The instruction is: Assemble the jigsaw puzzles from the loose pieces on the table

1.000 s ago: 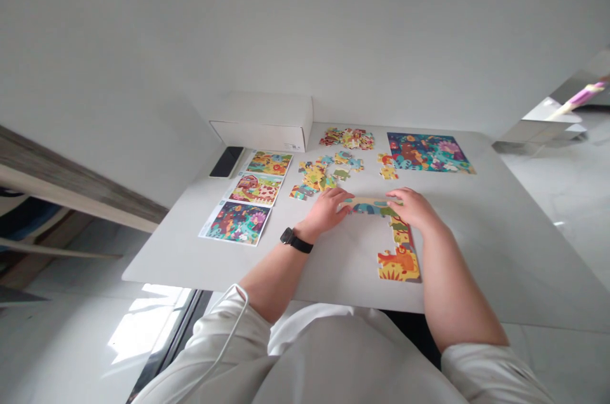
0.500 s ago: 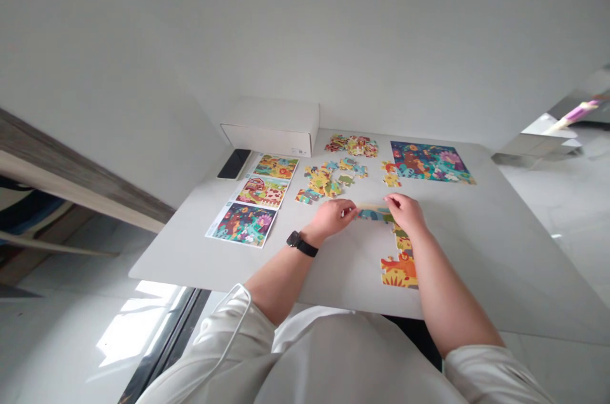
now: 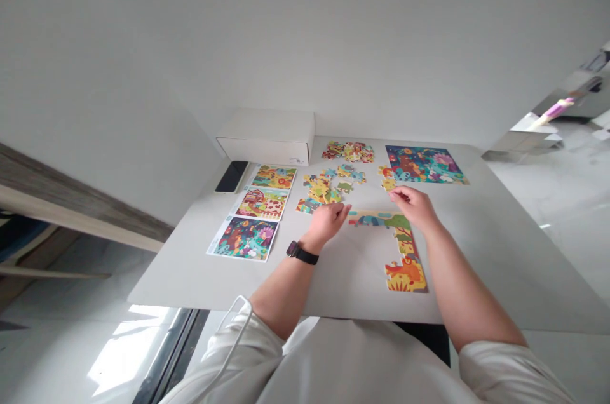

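My left hand, with a black watch on its wrist, is closed, fingers curled in. It hovers by the left end of the partly joined jigsaw puzzle; whatever its fingers may hold is hidden. That puzzle forms a corner: a top strip with a blue elephant and green tree, and a right side running down to an orange lion. My right hand is pinched beyond the corner, fingertips at the near edge of a yellow puzzle piece. Whether they grip it is unclear. Loose yellow and blue pieces lie past my left hand.
Three picture cards lie in a column on the left, with a phone beside them. A white box stands at the back against the wall. Red mixed pieces and a finished dark blue puzzle lie farther back.
Both hands have drawn apart from the top strip, uncovering it. My right hand has moved right and away to the yellow piece; my left has backed off slightly left. The view has tilted a little.
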Action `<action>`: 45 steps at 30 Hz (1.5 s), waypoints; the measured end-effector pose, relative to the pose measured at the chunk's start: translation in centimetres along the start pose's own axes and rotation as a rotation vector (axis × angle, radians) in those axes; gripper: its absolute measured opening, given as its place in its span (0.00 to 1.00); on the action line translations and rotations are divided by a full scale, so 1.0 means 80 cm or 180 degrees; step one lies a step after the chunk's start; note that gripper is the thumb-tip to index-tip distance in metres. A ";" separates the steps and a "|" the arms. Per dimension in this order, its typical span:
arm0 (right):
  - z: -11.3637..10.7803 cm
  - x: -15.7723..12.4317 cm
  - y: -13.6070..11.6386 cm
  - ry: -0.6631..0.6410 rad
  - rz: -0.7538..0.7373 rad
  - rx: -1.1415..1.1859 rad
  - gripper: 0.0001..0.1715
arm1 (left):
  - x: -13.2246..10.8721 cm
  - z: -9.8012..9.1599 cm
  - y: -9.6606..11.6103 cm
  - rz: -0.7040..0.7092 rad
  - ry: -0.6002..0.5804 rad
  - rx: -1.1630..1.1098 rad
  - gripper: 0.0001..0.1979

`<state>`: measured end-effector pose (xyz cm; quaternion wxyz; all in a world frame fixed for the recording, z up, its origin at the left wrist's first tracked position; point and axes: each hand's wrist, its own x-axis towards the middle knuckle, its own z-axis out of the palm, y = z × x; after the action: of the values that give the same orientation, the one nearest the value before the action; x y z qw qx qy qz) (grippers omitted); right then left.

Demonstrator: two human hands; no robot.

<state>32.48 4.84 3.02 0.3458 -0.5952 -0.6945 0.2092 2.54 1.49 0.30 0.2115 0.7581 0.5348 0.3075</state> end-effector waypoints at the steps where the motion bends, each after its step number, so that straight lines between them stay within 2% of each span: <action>1: -0.002 0.002 -0.002 -0.0089 0.0012 -0.0071 0.18 | 0.001 -0.006 -0.004 -0.0124 0.0184 -0.0018 0.26; 5: -0.005 0.008 -0.002 -0.0435 0.0092 -0.0413 0.16 | 0.010 -0.033 -0.032 -0.0597 0.0938 -0.0149 0.12; 6: -0.004 0.009 -0.001 -0.0511 0.0071 -0.0512 0.15 | 0.012 -0.038 -0.041 -0.0659 0.1005 -0.0115 0.11; 8: 0.001 0.011 0.004 -0.0680 -0.0017 -0.0693 0.12 | 0.015 -0.044 -0.058 -0.0783 0.1082 0.0097 0.20; 12: 0.016 0.020 0.008 -0.1044 -0.0193 -0.0864 0.09 | 0.015 -0.043 -0.078 -0.1054 0.0980 0.0612 0.25; 16: 0.036 0.037 -0.001 -0.1175 -0.0445 -0.1032 0.10 | 0.012 -0.038 -0.080 -0.1334 0.0762 0.1019 0.29; 19: 0.058 0.051 -0.014 -0.1188 -0.0639 -0.1205 0.12 | 0.011 -0.039 -0.078 -0.1446 0.0542 0.1138 0.27; 27: 0.140 0.060 -0.062 -0.1385 -0.1179 -0.1269 0.29 | 0.010 -0.036 -0.079 -0.1243 0.0315 0.1221 0.19; 31: 0.161 0.059 -0.077 -0.1532 -0.1329 -0.1404 0.26 | 0.012 -0.031 -0.079 -0.1127 0.0359 0.1196 0.20; 36: 0.152 0.068 -0.060 -0.1508 -0.1251 -0.1440 0.22 | 0.017 -0.025 -0.083 -0.1064 0.0419 0.1110 0.20; 45: 0.106 0.092 -0.011 -0.1183 -0.0734 -0.1518 0.18 | 0.022 -0.019 -0.079 -0.0749 0.0356 0.0925 0.16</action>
<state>25.33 12.83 -0.39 0.0854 -0.5284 -0.8381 0.1052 -2.38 5.30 -2.30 0.1042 0.6947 0.6694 0.2418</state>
